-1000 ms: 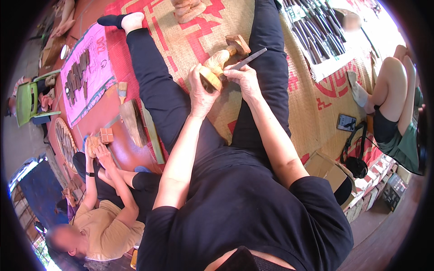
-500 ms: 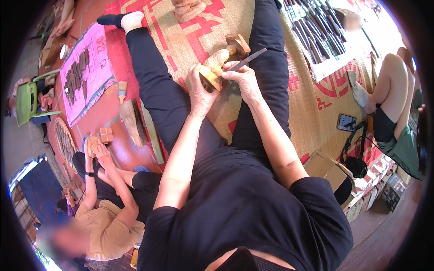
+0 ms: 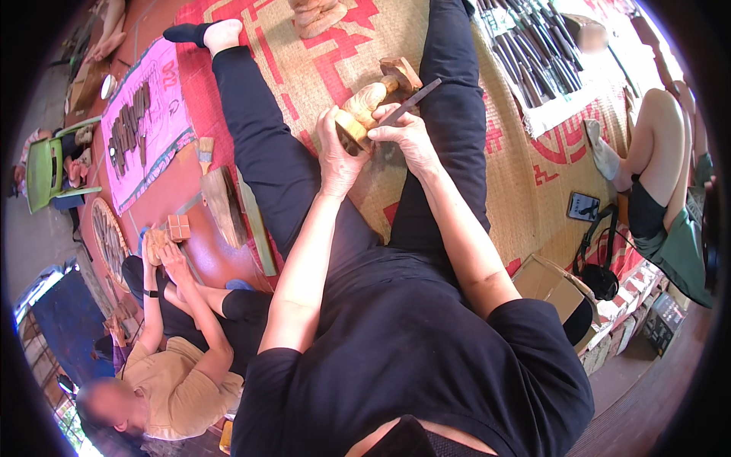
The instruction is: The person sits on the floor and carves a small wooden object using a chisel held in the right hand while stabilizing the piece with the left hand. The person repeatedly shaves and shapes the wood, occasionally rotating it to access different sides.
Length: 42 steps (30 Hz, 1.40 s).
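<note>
Between my legs I hold a carved wooden figure (image 3: 365, 101), with a flat round base at its near end and a blocky piece at its far end. My left hand (image 3: 337, 152) is wrapped round the near base. In my right hand (image 3: 411, 141) is a dark flat file (image 3: 413, 100), pinched between thumb and fingers against the figure's side. Its far end points up and to the right; its near end is hidden by my fingers and the wood.
Another carved wooden figure (image 3: 317, 17) stands on the patterned mat (image 3: 510, 186). Many carving tools (image 3: 537, 53) lie at the upper right, more on a pink cloth (image 3: 164, 114). A brush (image 3: 205, 152), wood block (image 3: 221, 198) and phone (image 3: 583, 206) lie nearby. A co-worker (image 3: 171, 381) sits at left.
The file has slid slightly back toward me and to the left along the figure, my right hand moving with it. My left hand stays put. The co-worker's head has shifted.
</note>
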Each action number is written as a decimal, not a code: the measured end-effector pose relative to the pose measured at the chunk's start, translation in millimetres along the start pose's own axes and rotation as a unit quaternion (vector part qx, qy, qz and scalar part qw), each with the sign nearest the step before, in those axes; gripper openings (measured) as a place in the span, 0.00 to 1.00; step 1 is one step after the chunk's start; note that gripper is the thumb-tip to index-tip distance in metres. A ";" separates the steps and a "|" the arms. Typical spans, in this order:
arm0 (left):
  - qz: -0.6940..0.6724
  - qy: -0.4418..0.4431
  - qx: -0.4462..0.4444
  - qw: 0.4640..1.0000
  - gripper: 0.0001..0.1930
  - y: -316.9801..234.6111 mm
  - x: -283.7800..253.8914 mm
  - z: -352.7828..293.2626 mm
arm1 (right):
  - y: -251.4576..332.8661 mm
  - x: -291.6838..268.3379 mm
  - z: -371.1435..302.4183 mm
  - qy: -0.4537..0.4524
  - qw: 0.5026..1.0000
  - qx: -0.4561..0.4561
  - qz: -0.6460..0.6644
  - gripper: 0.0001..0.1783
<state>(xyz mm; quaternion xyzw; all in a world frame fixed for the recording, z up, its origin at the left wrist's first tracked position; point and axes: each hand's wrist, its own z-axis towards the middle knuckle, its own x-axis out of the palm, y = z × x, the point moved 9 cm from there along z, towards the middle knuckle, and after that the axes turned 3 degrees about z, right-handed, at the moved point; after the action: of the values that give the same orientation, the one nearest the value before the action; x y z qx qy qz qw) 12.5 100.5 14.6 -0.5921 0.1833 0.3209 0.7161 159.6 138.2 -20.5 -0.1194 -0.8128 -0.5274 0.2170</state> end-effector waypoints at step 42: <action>-0.117 0.034 -0.083 0.989 0.51 19.1 1.7 6.5 | -10.1 -12.1 6.2 -0.031 0.997 0.001 0.065 0.12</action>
<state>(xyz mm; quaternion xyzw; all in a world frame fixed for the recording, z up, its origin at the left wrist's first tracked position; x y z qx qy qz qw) 0.0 109.0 1.1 -0.6774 0.1098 0.2288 0.6905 164.6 140.1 -36.6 -0.1883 -0.8100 -0.5076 0.2253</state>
